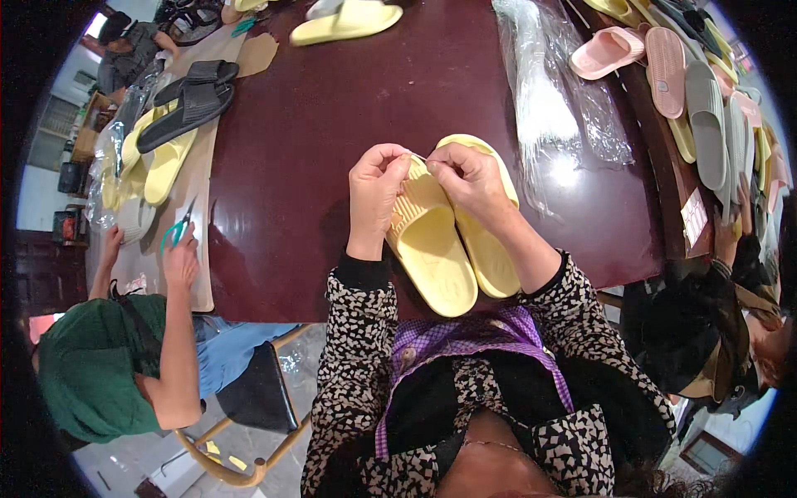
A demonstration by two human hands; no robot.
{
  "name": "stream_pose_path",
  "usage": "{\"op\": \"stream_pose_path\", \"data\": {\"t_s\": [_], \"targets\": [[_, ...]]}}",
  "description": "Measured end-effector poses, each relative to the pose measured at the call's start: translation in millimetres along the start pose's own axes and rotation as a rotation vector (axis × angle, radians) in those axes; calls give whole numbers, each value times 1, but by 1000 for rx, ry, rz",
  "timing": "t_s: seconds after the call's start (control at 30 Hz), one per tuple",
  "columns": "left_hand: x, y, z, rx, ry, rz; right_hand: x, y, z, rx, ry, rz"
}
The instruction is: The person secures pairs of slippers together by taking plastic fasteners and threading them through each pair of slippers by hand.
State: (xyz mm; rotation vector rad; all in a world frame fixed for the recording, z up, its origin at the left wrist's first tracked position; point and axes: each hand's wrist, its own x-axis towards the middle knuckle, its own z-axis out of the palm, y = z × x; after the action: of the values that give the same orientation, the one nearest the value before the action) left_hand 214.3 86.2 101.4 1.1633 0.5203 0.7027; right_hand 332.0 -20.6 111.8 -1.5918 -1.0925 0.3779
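Observation:
A pair of yellow slide slippers lies in front of me at the table's near edge, toes pointing away. The left slipper (437, 261) has a ribbed strap and overlaps the right slipper (491, 264). Above their toe ends, my left hand (378, 195) is closed in a pinch, thumb against forefinger. My right hand (475, 183) pinches close beside it, over the right slipper's strap. A thin, pale strand (418, 158) runs between the two sets of fingertips; its exact kind is too small to tell.
Clear plastic bags (540, 100) lie on the dark red table (290, 166) at the right. Another yellow slipper (349, 22) sits at the far edge. Pink and grey slippers (706, 116) crowd the right-hand table. At left, a person's hand (180, 259) holds green-handled scissors (177, 231) near black slippers (187, 112).

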Motion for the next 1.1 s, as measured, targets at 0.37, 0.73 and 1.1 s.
{"op": "stream_pose_path", "data": {"t_s": [0.37,0.73,1.1], "targets": [[1,-2,0,-26,14,2,0,4,1,29,8,6],[1,-4,-1,3,-13,-3,-1,1,0,21,5,-9],[1,-2,-5,-119,-129,-47,0,0,0,37,-28,-31]]}}
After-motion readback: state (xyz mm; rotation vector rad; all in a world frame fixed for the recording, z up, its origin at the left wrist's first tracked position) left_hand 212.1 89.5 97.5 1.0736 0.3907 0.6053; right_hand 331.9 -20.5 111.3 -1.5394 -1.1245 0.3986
